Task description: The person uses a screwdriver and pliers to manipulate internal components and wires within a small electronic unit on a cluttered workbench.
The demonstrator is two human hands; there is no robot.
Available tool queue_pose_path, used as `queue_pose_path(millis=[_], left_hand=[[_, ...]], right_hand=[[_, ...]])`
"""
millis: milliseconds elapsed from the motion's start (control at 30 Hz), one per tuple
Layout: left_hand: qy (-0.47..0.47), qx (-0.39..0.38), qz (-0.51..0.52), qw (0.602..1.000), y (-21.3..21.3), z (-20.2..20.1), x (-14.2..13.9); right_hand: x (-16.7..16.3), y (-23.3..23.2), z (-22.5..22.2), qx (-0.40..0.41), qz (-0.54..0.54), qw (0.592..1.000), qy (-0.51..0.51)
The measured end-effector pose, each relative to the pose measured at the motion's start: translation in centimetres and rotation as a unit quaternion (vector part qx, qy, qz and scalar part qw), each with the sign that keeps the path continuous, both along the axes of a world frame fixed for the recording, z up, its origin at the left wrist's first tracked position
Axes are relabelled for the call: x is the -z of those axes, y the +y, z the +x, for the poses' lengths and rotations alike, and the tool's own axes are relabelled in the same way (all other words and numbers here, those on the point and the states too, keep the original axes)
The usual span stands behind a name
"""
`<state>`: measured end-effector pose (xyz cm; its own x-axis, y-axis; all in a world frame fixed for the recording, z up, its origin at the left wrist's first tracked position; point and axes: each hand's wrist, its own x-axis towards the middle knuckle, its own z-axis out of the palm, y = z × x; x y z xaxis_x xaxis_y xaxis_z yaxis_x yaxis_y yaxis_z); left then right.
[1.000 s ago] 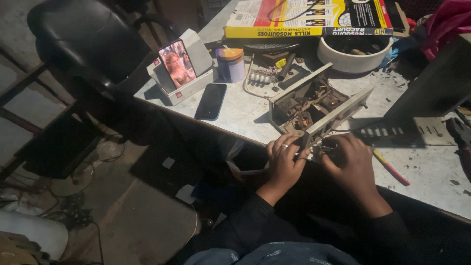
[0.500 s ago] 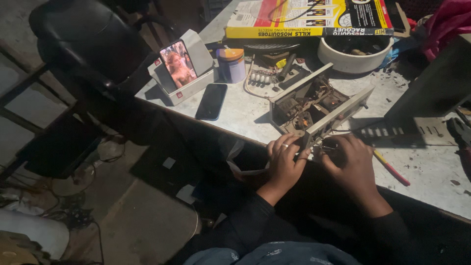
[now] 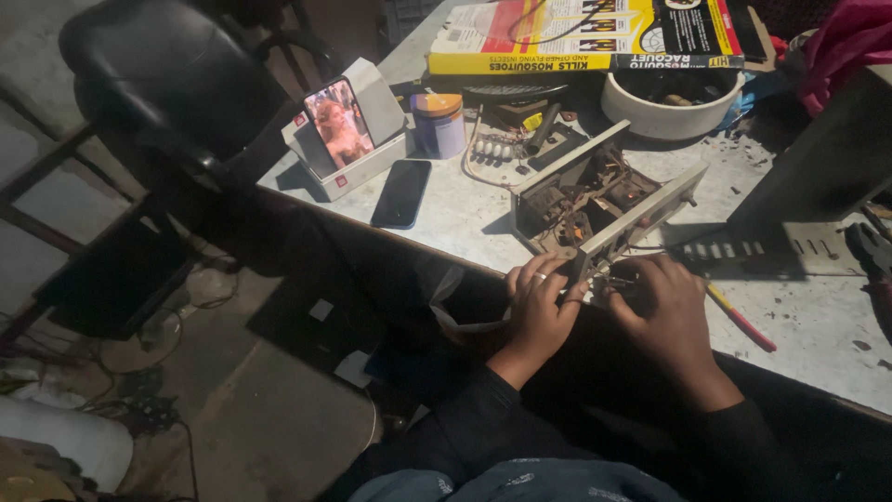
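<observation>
Rusty open metal chassis [image 3: 595, 200] gripped at its front panel by both our hands [image 3: 539, 311], [image 3: 664, 311]; overhanging the table [image 3: 465, 209], it might tip.

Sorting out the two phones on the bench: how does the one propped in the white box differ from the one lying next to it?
The propped phone leans upright in the white box; the flat phone lies on the table. The propped phone's screen is lit with a reddish picture; the flat phone shows only black. The propped phone sits farther from the left hand than the flat phone. Both are slim rectangles, untouched.
</observation>
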<state>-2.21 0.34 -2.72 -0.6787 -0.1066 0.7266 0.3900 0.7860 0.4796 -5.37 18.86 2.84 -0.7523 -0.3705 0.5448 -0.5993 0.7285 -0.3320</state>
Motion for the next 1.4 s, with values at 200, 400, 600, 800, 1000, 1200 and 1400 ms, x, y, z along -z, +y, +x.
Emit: queue_pose_path(millis=[200,400,600,800,1000,1200,1400], left_hand=[[-0.006,0.000,-0.003,1.000,-0.1,0.1,-0.2],[-0.002,0.002,0.006,1.000,0.0,0.2,-0.4],[-0.009,0.005,0.008,1.000,-0.1,0.2,-0.3],[-0.004,-0.002,0.003,1.000,0.0,0.0,-0.2],[-0.011,0.003,0.006,1.000,0.0,0.1,-0.2],[-0.008,0.004,-0.001,1.000,0.0,0.1,-0.3],[-0.006,0.003,0.003,1.000,0.0,0.0,-0.1]], right_hand=[[-0.4,-0.2,0.3,-0.008,-0.013,1.000,0.010],[-0.8,-0.3,0.5,-0.009,-0.012,1.000,0.012],[-0.6,-0.3,0.4,-0.004,-0.006,1.000,0.010],[-0.5,-0.2,0.4,-0.004,-0.010,1.000,0.009],[-0.6,-0.3,0.5,-0.004,-0.013,1.000,0.009],[-0.4,-0.2,0.4,-0.003,-0.009,1.000,0.006],[0.4,0.0,-0.1,0.007,0.008,1.000,0.002]])
